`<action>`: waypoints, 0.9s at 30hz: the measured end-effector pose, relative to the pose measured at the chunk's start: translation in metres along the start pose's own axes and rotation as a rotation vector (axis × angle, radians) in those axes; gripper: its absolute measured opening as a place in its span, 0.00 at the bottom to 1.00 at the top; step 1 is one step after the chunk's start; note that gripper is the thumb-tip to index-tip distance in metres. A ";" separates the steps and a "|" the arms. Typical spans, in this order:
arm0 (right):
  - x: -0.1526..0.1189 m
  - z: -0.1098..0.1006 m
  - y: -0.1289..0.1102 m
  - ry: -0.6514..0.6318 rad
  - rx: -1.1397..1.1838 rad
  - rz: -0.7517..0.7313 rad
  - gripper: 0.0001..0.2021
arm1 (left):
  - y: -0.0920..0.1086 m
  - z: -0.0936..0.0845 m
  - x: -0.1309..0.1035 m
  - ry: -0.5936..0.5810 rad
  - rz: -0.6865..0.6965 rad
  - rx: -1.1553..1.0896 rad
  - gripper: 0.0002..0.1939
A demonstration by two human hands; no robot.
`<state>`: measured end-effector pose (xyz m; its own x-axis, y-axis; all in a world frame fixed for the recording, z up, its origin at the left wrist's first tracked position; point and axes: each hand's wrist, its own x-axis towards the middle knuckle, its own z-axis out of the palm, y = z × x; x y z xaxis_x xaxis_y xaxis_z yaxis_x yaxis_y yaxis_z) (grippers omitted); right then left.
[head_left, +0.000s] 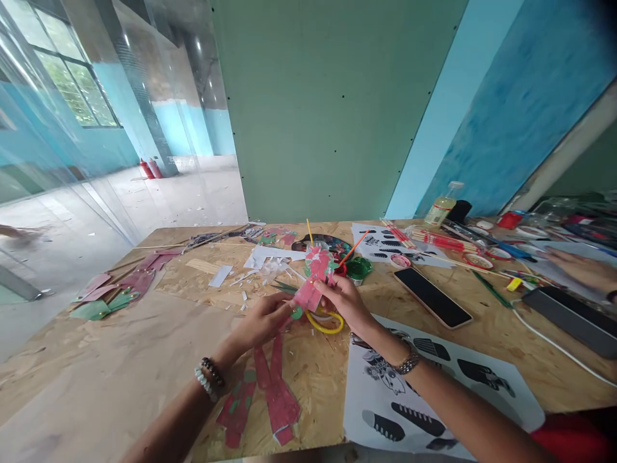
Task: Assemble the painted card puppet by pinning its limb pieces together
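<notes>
My left hand (pixel 267 316) and my right hand (pixel 343 299) meet over the middle of the table, both closed on a red painted cutout figure (pixel 308 294) with green patches. My left fingers pinch its lower left side near a green round spot; my right thumb and fingers grip its right side. Behind it, scissors with yellow handles (pixel 326 323) lie partly hidden. Below my hands are a long red cutout piece (pixel 282 402) and a red-and-green cutout piece (pixel 238 411). Whether they are joined to the held figure I cannot tell.
A printed sheet with shoe drawings (pixel 385 402) lies under my right forearm. Beyond it are a phone (pixel 434 297), a green lid (pixel 359 269) and a bottle (pixel 441 207). Another red-and-green cutout figure (pixel 137 276) lies left. Another person's hand (pixel 573 267) rests at far right.
</notes>
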<state>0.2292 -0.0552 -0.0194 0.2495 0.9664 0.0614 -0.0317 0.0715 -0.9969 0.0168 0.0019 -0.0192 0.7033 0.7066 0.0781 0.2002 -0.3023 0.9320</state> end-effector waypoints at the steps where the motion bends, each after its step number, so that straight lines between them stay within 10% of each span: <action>1: 0.001 -0.001 -0.001 0.021 0.006 -0.014 0.22 | 0.000 0.000 -0.001 -0.046 0.005 0.023 0.22; 20: 0.000 -0.004 -0.014 -0.037 0.022 0.023 0.18 | 0.003 0.000 0.001 -0.017 -0.044 -0.126 0.23; 27: 0.004 -0.007 -0.010 -0.098 0.020 0.015 0.19 | -0.006 -0.014 0.010 0.292 -0.015 -0.195 0.26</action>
<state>0.2371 -0.0537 -0.0100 0.1534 0.9868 0.0520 -0.0544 0.0610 -0.9967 0.0126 0.0199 -0.0191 0.4706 0.8719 0.1352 0.0551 -0.1820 0.9818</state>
